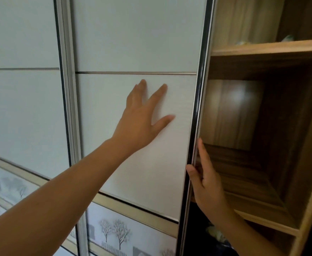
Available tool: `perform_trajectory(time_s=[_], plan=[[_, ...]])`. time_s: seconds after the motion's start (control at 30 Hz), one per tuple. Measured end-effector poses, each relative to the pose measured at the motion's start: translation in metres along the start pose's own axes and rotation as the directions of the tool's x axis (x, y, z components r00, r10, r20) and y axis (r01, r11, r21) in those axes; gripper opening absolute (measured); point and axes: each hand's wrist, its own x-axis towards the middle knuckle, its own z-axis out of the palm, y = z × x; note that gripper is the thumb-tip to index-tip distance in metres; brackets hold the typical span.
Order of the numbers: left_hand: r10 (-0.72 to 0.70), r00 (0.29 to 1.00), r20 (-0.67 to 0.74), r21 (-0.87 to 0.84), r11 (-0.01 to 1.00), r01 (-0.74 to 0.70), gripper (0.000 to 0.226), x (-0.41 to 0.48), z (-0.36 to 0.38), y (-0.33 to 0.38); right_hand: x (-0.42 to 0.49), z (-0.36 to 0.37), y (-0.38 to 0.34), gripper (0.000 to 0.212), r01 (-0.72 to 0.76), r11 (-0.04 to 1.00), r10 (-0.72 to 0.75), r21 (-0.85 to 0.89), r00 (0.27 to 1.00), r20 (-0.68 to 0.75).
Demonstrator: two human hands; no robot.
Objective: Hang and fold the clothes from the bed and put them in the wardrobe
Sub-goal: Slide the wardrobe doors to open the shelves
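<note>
The left hand (142,122) lies flat, fingers spread, on the white sliding door (133,135) at centre frame, likely for push. The right hand (205,180) hooks its fingers round the door's edge, baring the wardrobe (273,48) shelves at right. No clothes clearly in view.

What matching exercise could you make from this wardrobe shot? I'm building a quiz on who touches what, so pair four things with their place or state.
Things:
1. left hand
2. right hand
3. sliding door
4. wooden shelf

Places or states:
A. gripping the door's dark edge
B. at the top right, inside the open wardrobe
C. spread flat on the white panel
D. white panels, a tree picture lower down

Pairs: 1-C, 2-A, 3-D, 4-B
</note>
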Motion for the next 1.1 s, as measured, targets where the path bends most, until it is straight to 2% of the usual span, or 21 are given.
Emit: perform_trajectory(time_s=[0.13, 0.3, 0.5, 0.7, 0.87, 1.1], plan=[[-0.142, 0.990, 0.005, -0.022, 0.990, 0.142, 0.090, 0.006, -0.003, -0.007, 0.011, 0.024, -0.005, 0.069, -0.055, 0.997, 0.051, 0.047, 0.995, 0.086], [-0.200, 0.979, -0.030, 0.187, 0.961, 0.202, 0.116, 0.015, -0.005, -0.027, 0.027, 0.052, -0.007, 0.056, -0.082, 0.995, 0.070, 0.058, 0.982, 0.176], [-0.227, 0.972, -0.057, 0.324, 0.917, 0.233, 0.117, 0.014, -0.017, -0.062, 0.045, 0.086, -0.016, 0.038, -0.088, 0.993, 0.070, 0.075, 0.973, 0.222], [-0.262, 0.956, -0.135, 0.413, 0.862, 0.294, 0.117, 0.010, -0.027, -0.092, 0.060, 0.123, -0.026, 0.041, -0.061, 0.996, 0.042, 0.067, 0.965, 0.260], [-0.355, 0.912, -0.203, 0.392, 0.825, 0.408, 0.125, 0.006, -0.033, -0.120, 0.070, 0.151, -0.035, 0.044, -0.029, 0.999, 0.016, 0.045, 0.962, 0.272], [-0.417, 0.875, -0.248, 0.323, 0.816, 0.480, 0.130, 0.001, -0.039, -0.150, 0.083, 0.185, -0.043, 0.047, -0.019, 1.000, 0.018, -0.001, 0.949, 0.316]])
